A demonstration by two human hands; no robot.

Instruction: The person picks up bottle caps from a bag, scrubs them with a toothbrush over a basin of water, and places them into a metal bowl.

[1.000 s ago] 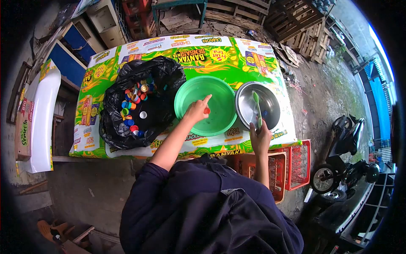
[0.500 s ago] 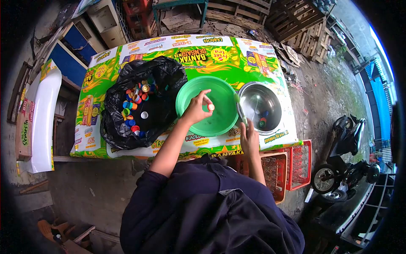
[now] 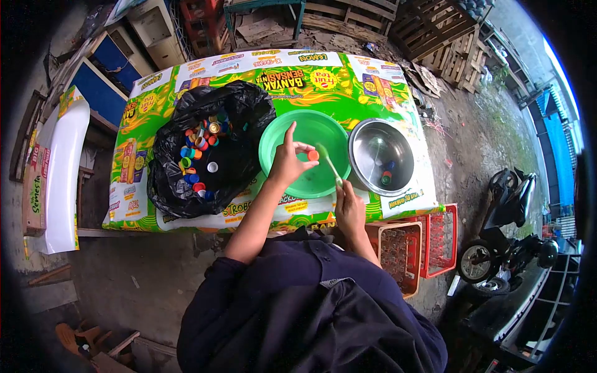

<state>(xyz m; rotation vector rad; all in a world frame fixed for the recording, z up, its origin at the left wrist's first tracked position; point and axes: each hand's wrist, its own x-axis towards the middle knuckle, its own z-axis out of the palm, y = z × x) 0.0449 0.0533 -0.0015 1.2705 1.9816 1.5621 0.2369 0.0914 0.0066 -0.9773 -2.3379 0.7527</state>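
Note:
Over the green basin point(image 3: 269, 133), my left hand point(image 3: 287, 163) pinches an orange-red bottle cap point(image 3: 313, 155) between thumb and fingertip. My right hand point(image 3: 350, 210) is closed round the handle of a pale green toothbrush point(image 3: 330, 163), its head right beside the cap. Left of the basin, a spread black plastic bag point(image 3: 168, 189) holds many bottle caps point(image 3: 200, 143) in red, blue, yellow and white. A steel bowl point(image 3: 400, 146) stands right of the basin, with a few coloured caps point(image 3: 387, 177) at its bottom.
A bright green printed sheet point(image 3: 336, 102) covers the table. Red crates with glass bottles point(image 3: 401, 248) stand on the floor at the near right edge. Farther right is a parked motorbike point(image 3: 507, 236); wooden pallets point(image 3: 435, 37) lean at the back.
My right hand has moved left from the steel bowl's rim, bringing the toothbrush over the basin to the cap. My left hand has turned, and the cap now shows its orange-red side.

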